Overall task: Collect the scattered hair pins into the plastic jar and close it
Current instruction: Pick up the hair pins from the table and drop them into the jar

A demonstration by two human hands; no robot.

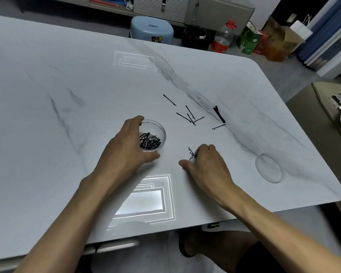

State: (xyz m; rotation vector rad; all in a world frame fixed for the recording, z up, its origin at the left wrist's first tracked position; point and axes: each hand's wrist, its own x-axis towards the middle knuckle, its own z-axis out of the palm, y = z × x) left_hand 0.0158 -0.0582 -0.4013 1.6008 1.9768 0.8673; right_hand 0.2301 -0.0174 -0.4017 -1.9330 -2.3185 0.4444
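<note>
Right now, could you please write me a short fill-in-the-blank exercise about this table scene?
1. The left hand steadies the clear plastic jar, which has no ____ on it.
2. The right hand gathers a few hair pins against the ____ tabletop.
3. The round clear lid lies on the table to the ____ of the right hand.
4. Beyond the table's far edge stands a light blue ____.

Missing words: lid; marble-patterned; right; stool
</note>
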